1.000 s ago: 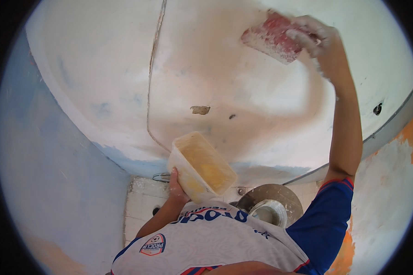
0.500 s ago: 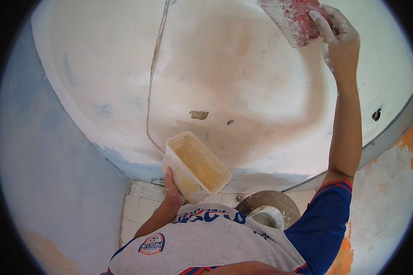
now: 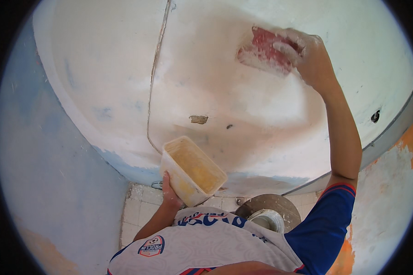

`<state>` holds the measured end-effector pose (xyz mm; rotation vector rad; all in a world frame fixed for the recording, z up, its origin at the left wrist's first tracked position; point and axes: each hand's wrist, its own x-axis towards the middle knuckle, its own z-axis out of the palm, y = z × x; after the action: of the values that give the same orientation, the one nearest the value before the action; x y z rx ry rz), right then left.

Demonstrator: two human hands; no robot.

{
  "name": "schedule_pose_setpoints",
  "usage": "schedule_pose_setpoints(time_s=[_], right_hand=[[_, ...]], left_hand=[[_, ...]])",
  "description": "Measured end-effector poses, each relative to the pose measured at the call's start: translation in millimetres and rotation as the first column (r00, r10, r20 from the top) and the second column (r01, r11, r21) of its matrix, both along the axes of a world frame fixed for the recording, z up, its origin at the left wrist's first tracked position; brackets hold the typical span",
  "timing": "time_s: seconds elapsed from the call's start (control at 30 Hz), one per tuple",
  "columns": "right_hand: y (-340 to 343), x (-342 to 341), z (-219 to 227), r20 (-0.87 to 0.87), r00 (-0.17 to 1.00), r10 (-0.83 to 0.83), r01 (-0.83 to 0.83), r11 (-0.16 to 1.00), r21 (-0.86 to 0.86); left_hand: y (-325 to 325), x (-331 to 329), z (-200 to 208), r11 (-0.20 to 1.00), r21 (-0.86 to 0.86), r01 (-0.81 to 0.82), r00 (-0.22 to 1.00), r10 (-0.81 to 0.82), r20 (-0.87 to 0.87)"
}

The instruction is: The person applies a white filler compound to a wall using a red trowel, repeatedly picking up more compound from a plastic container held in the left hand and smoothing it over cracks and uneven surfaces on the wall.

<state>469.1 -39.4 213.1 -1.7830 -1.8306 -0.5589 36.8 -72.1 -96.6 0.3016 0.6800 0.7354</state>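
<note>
My right hand (image 3: 303, 55), dusted white, grips a red putty spreader (image 3: 266, 50) smeared with white, its pale blade edge at or close to the wall (image 3: 206, 73). Damp brownish patches and whiter filled areas show on that wall around the tool. Low in front of my body, my left hand (image 3: 170, 192) holds a whitish rectangular plastic tub (image 3: 184, 188) from its left side, thumb up along the wall of the tub. The tub is tilted, and a yellowish residue coats its inside. The left fingers under it are hidden.
A chipped hole (image 3: 198, 119) and a small dark hole (image 3: 229, 126) mark the wall. A cable (image 3: 153, 78) runs down it; a dark opening (image 3: 376, 116) lies at right. Below are a round brown board (image 3: 287, 206), a whitish bucket (image 3: 271, 220) and floor tiles (image 3: 144, 211).
My right hand has swept the putty spreader down and to the left across the wall. The tub in my left hand has shifted slightly left and down.
</note>
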Motion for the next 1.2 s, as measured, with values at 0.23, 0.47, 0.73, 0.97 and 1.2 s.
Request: schedule_pose_setpoints(time_s=[0.23, 0.47, 0.73, 0.97, 1.2], right_hand=[[-9, 9, 7, -0.542, 0.833, 0.11, -0.122, 0.992, 0.013], [2, 8, 15, -0.555, 0.796, 0.241, 0.083, 0.865, 0.495], [15, 1, 23, -0.239, 0.966, 0.096, -0.038, 0.971, 0.237], [1, -7, 0, -0.072, 0.997, 0.006, -0.011, 0.997, -0.077], [6, -6, 17, -0.302, 0.945, 0.13, -0.013, 0.933, 0.36]], left_hand=[[-1, -3, -8, 1.0, 0.018, -0.021, 0.999, 0.021, -0.033], [-1, -1, -11, 0.999, 0.037, -0.036, 0.997, 0.038, -0.06], [-1, -2, -11, 1.0, 0.015, -0.027, 1.0, 0.028, -0.011], [-7, -2, -3, 0.998, -0.036, -0.055, 0.998, 0.053, -0.042], [-6, -7, -12, 0.996, 0.039, -0.086, 0.996, 0.087, -0.025]])
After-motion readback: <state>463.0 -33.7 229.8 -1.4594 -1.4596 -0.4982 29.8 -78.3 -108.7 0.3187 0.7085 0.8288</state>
